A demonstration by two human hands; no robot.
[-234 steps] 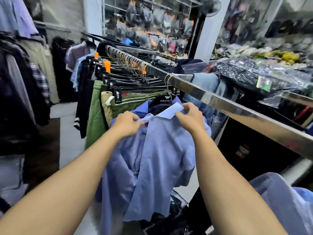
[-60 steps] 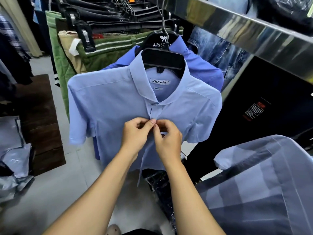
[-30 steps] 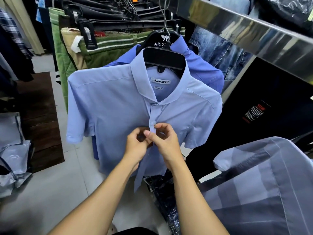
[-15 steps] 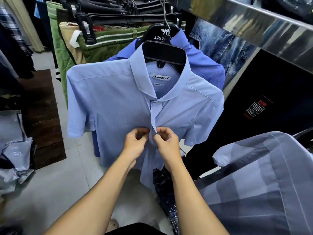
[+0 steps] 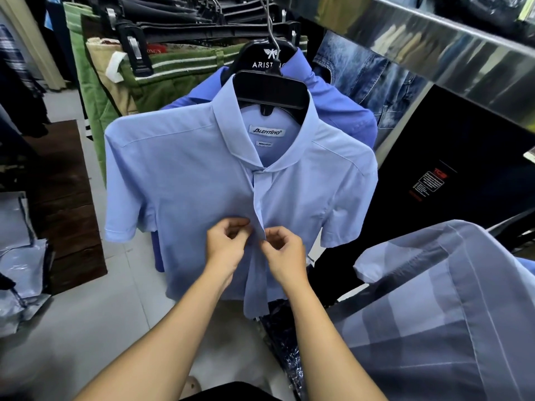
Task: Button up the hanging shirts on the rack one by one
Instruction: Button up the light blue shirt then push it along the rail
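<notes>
Pale blue shirt (image 5: 179,180) hangs on a black hanger (image 5: 270,91) from the steel rail (image 5: 434,44), collar closed, lower front still open. My left hand (image 5: 224,246) pinches the left edge of the placket and my right hand (image 5: 285,250) pinches the right edge, fingers (image 5: 267,234) curled on the cloth mid-chest. Darker blue shirt (image 5: 341,111) hangs right behind. Green trousers (image 5: 95,91) further back, grey tile floor (image 5: 72,328) below.

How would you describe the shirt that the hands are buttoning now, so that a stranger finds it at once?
Start at the shiny metal rail across the top right and find the black hanger below it. The light blue short-sleeved shirt on that hanger faces you, both hands pinching its front placket. Unlike the darker blue shirt behind it, it shows a white label inside the collar.
</notes>
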